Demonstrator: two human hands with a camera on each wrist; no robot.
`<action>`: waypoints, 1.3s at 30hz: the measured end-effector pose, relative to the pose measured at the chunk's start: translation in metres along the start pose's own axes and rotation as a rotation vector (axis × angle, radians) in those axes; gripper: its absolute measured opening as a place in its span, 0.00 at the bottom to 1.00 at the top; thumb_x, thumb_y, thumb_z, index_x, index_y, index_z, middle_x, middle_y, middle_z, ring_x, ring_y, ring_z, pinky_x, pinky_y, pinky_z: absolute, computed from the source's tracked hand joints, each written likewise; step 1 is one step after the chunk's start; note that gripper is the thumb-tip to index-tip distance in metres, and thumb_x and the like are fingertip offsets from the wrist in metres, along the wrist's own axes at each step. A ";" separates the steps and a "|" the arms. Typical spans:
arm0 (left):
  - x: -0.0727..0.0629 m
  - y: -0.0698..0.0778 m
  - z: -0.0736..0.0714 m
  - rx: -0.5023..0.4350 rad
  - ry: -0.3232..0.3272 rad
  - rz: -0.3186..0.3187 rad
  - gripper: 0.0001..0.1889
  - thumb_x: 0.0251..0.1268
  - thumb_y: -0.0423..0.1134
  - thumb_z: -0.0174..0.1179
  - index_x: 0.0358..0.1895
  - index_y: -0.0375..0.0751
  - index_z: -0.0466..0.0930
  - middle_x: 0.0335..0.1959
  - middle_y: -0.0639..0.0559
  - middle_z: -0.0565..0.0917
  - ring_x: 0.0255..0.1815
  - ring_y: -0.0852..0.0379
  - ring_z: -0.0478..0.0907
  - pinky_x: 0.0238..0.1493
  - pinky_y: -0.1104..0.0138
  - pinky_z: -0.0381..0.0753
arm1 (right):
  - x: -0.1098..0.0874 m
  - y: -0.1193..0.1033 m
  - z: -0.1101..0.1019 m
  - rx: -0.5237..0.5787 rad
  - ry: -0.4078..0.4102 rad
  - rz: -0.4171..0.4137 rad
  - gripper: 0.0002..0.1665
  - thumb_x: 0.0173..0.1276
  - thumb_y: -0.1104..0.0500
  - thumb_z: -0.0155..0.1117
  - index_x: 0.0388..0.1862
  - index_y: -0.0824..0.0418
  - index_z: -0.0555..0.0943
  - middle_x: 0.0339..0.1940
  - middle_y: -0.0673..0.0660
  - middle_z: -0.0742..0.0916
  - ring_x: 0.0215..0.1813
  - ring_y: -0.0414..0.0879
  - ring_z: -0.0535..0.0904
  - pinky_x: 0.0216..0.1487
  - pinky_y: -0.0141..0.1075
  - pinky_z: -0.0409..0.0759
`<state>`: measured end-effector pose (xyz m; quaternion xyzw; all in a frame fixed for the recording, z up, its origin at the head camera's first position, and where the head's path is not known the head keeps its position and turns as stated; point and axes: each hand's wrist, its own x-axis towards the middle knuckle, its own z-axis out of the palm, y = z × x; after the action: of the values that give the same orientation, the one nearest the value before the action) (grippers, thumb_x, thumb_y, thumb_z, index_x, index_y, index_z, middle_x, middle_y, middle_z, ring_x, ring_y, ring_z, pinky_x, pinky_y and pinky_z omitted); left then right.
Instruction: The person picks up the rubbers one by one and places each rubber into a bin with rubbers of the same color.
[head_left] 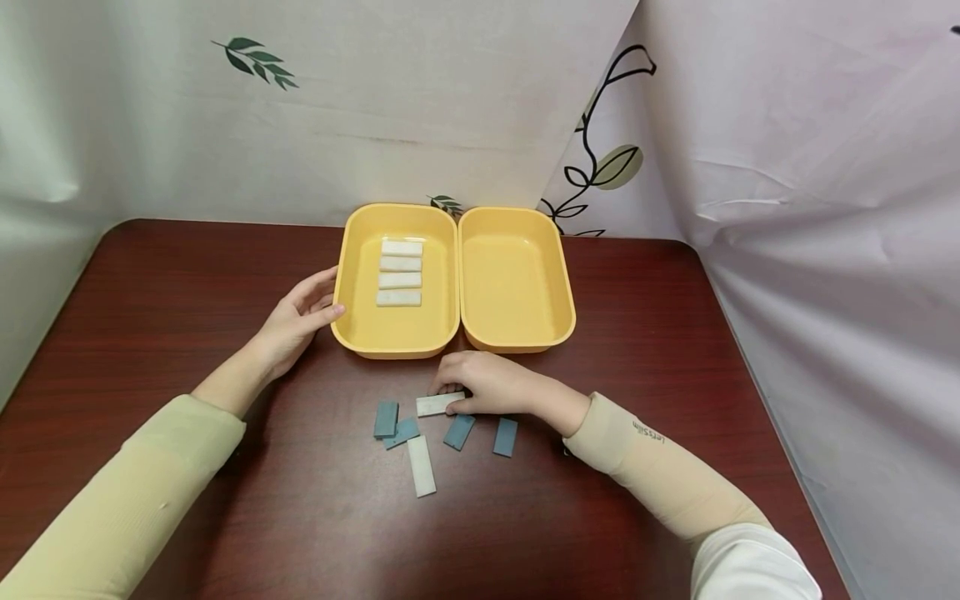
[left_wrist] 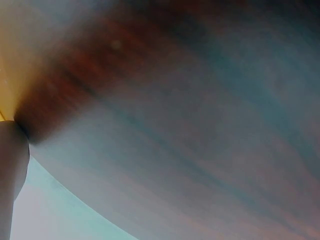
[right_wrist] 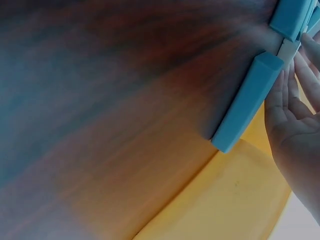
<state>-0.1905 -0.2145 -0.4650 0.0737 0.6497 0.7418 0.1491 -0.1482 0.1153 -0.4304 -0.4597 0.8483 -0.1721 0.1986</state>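
Observation:
My left hand (head_left: 296, 325) holds the left edge of the yellow two-compartment tray (head_left: 340, 333), its thumb at the rim and its fingers along the outer wall. In front of the tray, my right hand (head_left: 487, 382) pinches a white rectangular block (head_left: 435, 405) between thumb and fingers, low over the table. Beside that hand lie blue-grey blocks (head_left: 505, 437), several in all; two at the left overlap. Another white block (head_left: 422, 467) lies nearer to me. The right wrist view shows a blue block (right_wrist: 247, 102) close to the fingers and part of the pinched white block.
Several white blocks (head_left: 400, 280) lie in a column inside the tray's left compartment. The right compartment (head_left: 517, 283) shows a bare yellow floor. A dark red wooden table (head_left: 637, 350) carries everything, with pale patterned curtains (head_left: 375, 125) behind and at the sides.

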 end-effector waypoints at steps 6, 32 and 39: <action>-0.001 0.000 0.000 -0.002 0.004 -0.006 0.36 0.81 0.30 0.58 0.86 0.44 0.56 0.68 0.63 0.73 0.63 0.71 0.78 0.60 0.81 0.77 | 0.000 0.000 0.000 0.017 0.001 -0.015 0.16 0.73 0.57 0.75 0.57 0.56 0.88 0.52 0.52 0.88 0.52 0.43 0.81 0.58 0.37 0.81; 0.001 -0.002 0.000 -0.021 0.004 0.007 0.35 0.81 0.29 0.58 0.85 0.44 0.58 0.68 0.63 0.74 0.63 0.70 0.78 0.61 0.80 0.77 | 0.001 0.004 0.004 0.133 0.036 -0.009 0.14 0.69 0.62 0.78 0.52 0.55 0.89 0.47 0.51 0.87 0.46 0.40 0.82 0.50 0.28 0.81; 0.001 -0.001 0.000 -0.015 0.008 -0.006 0.35 0.81 0.30 0.58 0.85 0.44 0.57 0.68 0.63 0.74 0.63 0.70 0.78 0.61 0.80 0.77 | 0.001 0.003 0.004 0.157 0.052 -0.012 0.12 0.70 0.63 0.77 0.51 0.55 0.88 0.46 0.51 0.86 0.44 0.39 0.81 0.49 0.28 0.80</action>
<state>-0.1911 -0.2145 -0.4662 0.0676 0.6449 0.7466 0.1489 -0.1486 0.1153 -0.4356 -0.4429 0.8344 -0.2513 0.2108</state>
